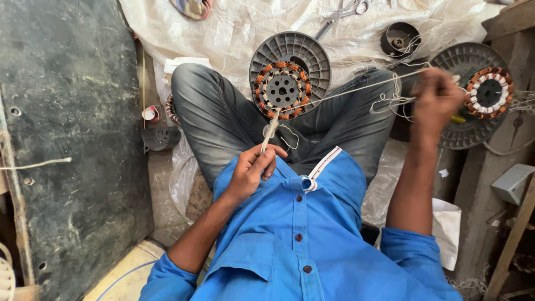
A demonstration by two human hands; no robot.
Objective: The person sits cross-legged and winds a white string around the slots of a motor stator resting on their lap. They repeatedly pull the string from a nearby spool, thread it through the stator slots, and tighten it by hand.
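Observation:
I sit cross-legged in jeans and a blue shirt. A round stator with copper windings (282, 89) rests on a grey plastic spool disc (290, 56) between my knees. My left hand (252, 170) pinches a thin white sleeve or tool with thread (270, 132) near my lap. My right hand (437, 100) is raised at the right, gripping a white thread (356, 89) pulled taut from the stator. Loose thread loops (393, 100) hang by that hand.
A second wound stator (489, 92) lies on another grey disc (465, 134) at the right. Scissors (343, 14) and a small dark cup-shaped part (400, 39) lie on the white plastic sheet (234, 28). A dark slab (67, 139) stands at the left. Wooden pieces are at the right edge.

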